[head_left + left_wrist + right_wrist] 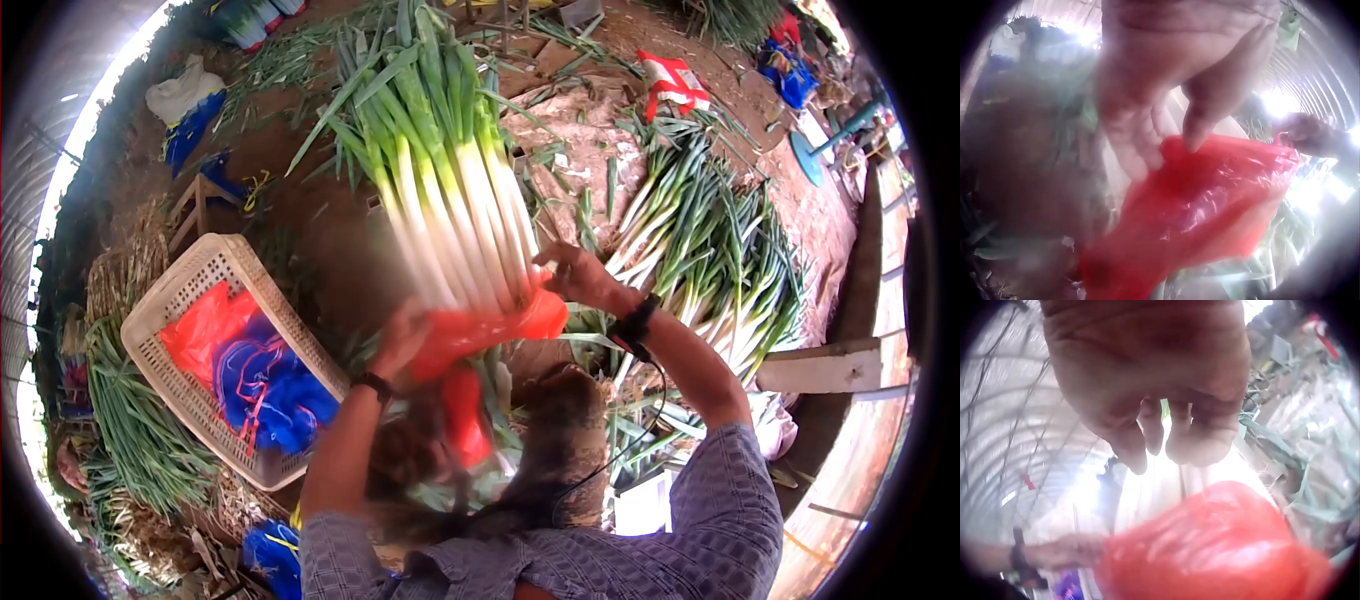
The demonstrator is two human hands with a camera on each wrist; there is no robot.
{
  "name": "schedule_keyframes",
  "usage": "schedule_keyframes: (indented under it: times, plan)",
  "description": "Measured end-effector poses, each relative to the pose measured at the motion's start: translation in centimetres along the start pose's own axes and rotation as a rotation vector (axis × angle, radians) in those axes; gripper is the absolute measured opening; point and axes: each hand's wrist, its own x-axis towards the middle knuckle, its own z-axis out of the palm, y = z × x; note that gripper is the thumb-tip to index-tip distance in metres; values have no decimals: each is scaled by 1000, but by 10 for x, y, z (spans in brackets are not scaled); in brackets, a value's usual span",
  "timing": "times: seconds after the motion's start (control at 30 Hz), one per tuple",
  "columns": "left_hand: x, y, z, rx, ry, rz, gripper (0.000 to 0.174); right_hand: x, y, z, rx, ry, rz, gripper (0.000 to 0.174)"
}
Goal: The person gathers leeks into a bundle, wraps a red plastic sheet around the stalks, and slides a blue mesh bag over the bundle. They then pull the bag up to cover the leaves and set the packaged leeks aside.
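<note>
A thick bundle of long green onions stretches away from the person in the head view, white ends nearest. A red plastic bag spreads across those ends, covering their tips. The left hand pinches the bag's left edge; in the left wrist view its thumb lies on the red film. Bent, spaced fingers of the right hand hover at the bag's right corner. In the right wrist view these fingertips show just above the red film, beside the white stalks, with nothing pinched between them.
A cream plastic crate at left holds red bags and blue cloth-like material. Loose green onions are heaped at right, and another pile lies beyond the crate. A wooden plank juts in at right.
</note>
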Motion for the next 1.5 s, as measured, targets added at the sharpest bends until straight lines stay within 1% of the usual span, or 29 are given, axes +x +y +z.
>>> schedule_keyframes:
  times: [0.03,0.13,0.17,0.23,0.27,0.33,0.37,0.47,0.57,0.6,0.67,0.7,0.77,0.8,0.87,0.9,0.97,1.0,1.07,1.13,1.17,1.23,1.27,1.3,1.33,1.37,1.4,1.47,1.5]
  plan:
    - [3,-6,2,-84,-2,-40,20,-14,3,0,-107,-52,-9,45]
    - [4,26,-8,203,-74,92,19,-34,30,8,-201,-71,-46,46]
    - [3,41,-10,342,-57,174,18,-34,32,7,-234,-69,-52,41]
    - [3,67,-13,501,-115,309,17,-26,27,8,-295,-65,-61,34]
    - [2,75,-14,580,-140,375,17,-23,25,7,-277,-117,-84,29]
    - [-4,89,-9,532,-187,515,17,-13,16,5,-240,-225,-142,22]
    - [-4,92,-6,508,-205,586,17,-10,7,6,-213,-167,-110,14]
    - [-4,88,-6,532,-256,497,15,-4,-5,0,-212,-179,-159,15]
    - [-2,91,-8,444,-221,471,14,-5,15,4,-165,-132,-44,11]
    - [0,90,-10,439,-249,449,14,-5,21,7,-144,-125,-5,11]
    - [7,83,-14,430,-305,412,14,-4,26,12,-134,-110,-47,11]
    - [8,79,-12,295,-366,247,13,-2,28,14,-132,-104,-68,12]
    - [5,68,-6,20,-477,-94,13,3,1,8,19,-191,88,12]
    - [8,62,-4,87,-461,30,14,5,-9,6,95,-233,165,12]
    - [16,54,-2,221,-417,278,15,9,3,12,173,-274,4,15]
    - [20,49,-1,194,-394,328,15,11,10,13,213,-294,-79,17]
    - [24,46,2,138,-350,425,15,12,15,5,125,-418,-16,20]
    - [25,45,2,188,-375,385,15,12,17,1,79,-478,15,22]
    - [26,60,-2,290,-423,309,15,13,14,-8,38,-455,57,19]
    - [22,77,2,415,-327,353,17,14,15,-16,-97,-463,106,17]
    - [20,83,4,477,-279,373,18,12,19,-14,-151,-360,-16,14]
    - [17,86,4,429,-258,369,18,14,50,3,-140,-242,-103,11]
    - [14,85,4,406,-249,364,18,20,46,7,-131,-184,-146,10]
    - [12,83,-2,379,-214,376,17,26,44,16,-262,-167,-196,8]
    - [9,77,-12,347,-193,391,16,31,38,32,-224,-75,-191,8]
    - [9,71,-19,313,-183,411,16,37,26,42,-165,-44,-210,8]
    - [6,62,-26,335,-202,349,12,41,10,41,-170,-71,-236,6]
    - [5,49,-36,381,-220,229,15,44,15,43,-177,46,-261,9]
    - [10,46,-26,361,-178,272,15,40,20,35,-195,62,-257,10]
